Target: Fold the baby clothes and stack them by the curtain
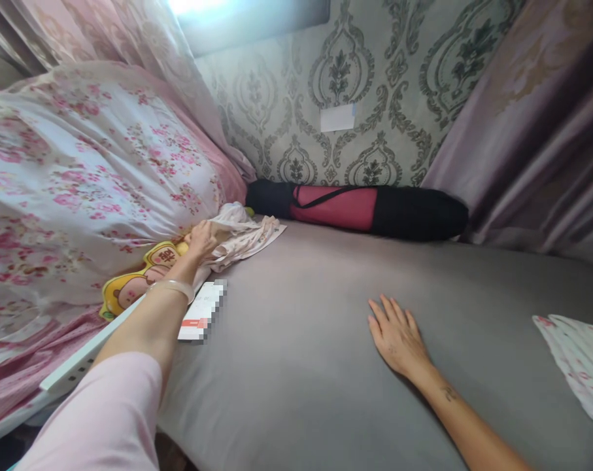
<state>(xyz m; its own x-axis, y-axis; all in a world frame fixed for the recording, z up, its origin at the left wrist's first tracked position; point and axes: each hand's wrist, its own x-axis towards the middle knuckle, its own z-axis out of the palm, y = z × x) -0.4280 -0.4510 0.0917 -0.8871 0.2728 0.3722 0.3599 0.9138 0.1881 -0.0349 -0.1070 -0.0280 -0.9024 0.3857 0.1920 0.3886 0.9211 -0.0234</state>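
At the left side of the bed, my left hand point(203, 239) is closed on a crumpled pale patterned cloth point(250, 239). Its fingertips are partly hidden. Beside that wrist is a yellow cartoon cushion point(124, 291), partly covered by my forearm. A white paper item with a red band point(201, 311), partly blurred out, lies just right of the forearm. My right hand point(397, 337) rests palm down on the grey bed sheet point(301, 366), fingers spread, holding nothing.
A long black and red bag point(335, 208) lies along the wallpapered wall. Folded floral cloth point(580, 366) sits at the right edge. A floral-covered bulk point(104, 170) rises on the left, behind a white perforated rail point(87, 353). Pink curtains point(516, 137) hang at both sides.
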